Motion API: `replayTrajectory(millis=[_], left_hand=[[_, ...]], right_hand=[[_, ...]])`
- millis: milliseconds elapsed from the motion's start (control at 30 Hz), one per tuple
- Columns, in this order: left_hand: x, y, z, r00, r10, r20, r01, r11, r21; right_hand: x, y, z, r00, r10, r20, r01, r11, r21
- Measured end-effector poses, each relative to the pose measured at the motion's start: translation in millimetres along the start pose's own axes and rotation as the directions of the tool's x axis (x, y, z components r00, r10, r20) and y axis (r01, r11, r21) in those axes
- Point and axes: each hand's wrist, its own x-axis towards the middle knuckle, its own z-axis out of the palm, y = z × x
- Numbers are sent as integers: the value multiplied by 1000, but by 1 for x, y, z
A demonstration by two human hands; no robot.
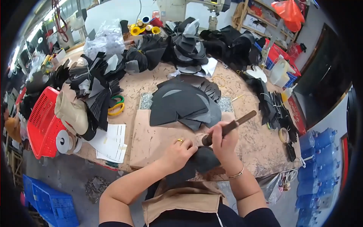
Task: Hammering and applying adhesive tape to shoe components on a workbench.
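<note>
My right hand is wrapped round a hammer close to its head, and the brown handle slants up to the right. Its dark round face hangs just over a curved black material piece at the near edge of the work board. My left hand, with a ring on one finger, has its fingers closed on the left edge of that piece. Beyond both hands lies a fanned stack of cut black pieces, partly on a speckled stone slab.
Bundles of dark cut pieces line the table's back. To the left are yellow-and-green scissors, paper sheets, a beige boot form and a red basket. Blue water bottles stand at right; a blue crate sits on the floor.
</note>
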Motion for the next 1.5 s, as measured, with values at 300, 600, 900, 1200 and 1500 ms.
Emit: replayTrajectory(millis=[300, 600, 900, 1200, 1500], left_hand=[[-3, -3, 5, 999, -3, -36, 1, 999, -54], [-7, -4, -5, 991, -100, -87, 85, 983, -163], [-8, 11, -8, 1000, -21, -15, 22, 999, 43], [-11, 8, -4, 999, -32, 8, 32, 999, -13], [36, -6, 19, 982, 181, -47, -187, 966, -181]], right_hand=[[3, 3, 13, 998, -6, 68, 6, 1000, 0], [-8, 16, 21, 979, -195, 65, 204, 960, -191], [-11, 2, 23, 991, -105, -81, 91, 983, -161], [-1, -19, 11, 997, 53, -55, -45, 988, 147], [16, -14, -37, 981, 48, -186, -39, 998, 50]])
